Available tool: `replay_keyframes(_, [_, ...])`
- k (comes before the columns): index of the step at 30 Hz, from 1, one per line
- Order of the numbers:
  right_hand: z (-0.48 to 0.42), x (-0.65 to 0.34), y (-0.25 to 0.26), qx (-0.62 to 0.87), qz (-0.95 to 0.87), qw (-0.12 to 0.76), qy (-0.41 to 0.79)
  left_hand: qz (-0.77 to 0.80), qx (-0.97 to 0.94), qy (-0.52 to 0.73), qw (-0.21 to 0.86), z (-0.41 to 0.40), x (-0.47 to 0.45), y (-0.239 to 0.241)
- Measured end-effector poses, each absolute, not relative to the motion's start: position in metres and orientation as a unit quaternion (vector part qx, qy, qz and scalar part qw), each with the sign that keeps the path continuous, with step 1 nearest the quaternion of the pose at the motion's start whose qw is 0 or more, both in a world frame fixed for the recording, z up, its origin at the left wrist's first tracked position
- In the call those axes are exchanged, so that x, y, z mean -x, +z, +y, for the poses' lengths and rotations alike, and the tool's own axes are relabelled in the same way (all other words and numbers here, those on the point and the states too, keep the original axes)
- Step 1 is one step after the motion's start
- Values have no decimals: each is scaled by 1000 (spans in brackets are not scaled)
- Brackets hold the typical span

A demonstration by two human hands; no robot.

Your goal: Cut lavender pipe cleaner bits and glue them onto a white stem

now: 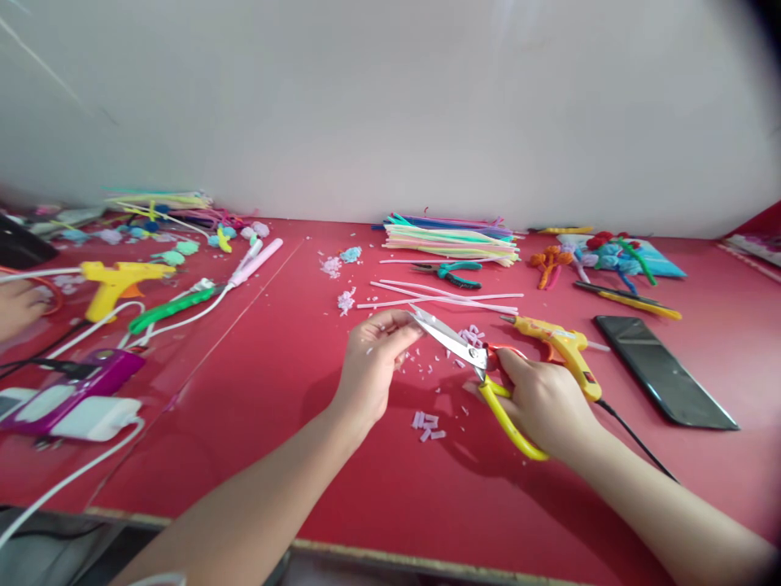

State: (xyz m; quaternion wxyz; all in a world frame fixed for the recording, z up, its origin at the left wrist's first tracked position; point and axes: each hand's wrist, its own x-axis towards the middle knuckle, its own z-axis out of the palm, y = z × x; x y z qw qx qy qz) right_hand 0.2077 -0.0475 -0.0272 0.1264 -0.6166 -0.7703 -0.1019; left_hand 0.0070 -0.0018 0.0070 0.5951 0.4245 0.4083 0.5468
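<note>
My right hand (546, 403) grips a pair of scissors (455, 340) with one yellow and one red handle. The blades point up and left, and their tips reach the fingertips of my left hand (372, 358). Those fingers are pinched together; whatever they hold is too small to make out. Small cut pale-pink pieces (429, 425) lie in a cluster on the red table (256, 456) between my forearms. More pink cut bits (471, 335) lie behind the blades. Beyond my hands, several pink fuzzy stems (445, 298) cross each other.
Pliers (455, 270) and a bundle of pipe cleaners (448, 240) lie at the back. A yellow glue gun (561, 342) and a phone (665, 370) are on the right. Leftward are another glue gun (115, 285), a purple power strip (79, 391), cables and another person's hand (21, 305).
</note>
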Motion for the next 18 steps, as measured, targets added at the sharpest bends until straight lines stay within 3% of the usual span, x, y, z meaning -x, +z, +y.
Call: replay_keyframes(18, [-48, -209, -27, 632, -760, 129, -73, 410, -442, 542, 586, 0, -4, 3])
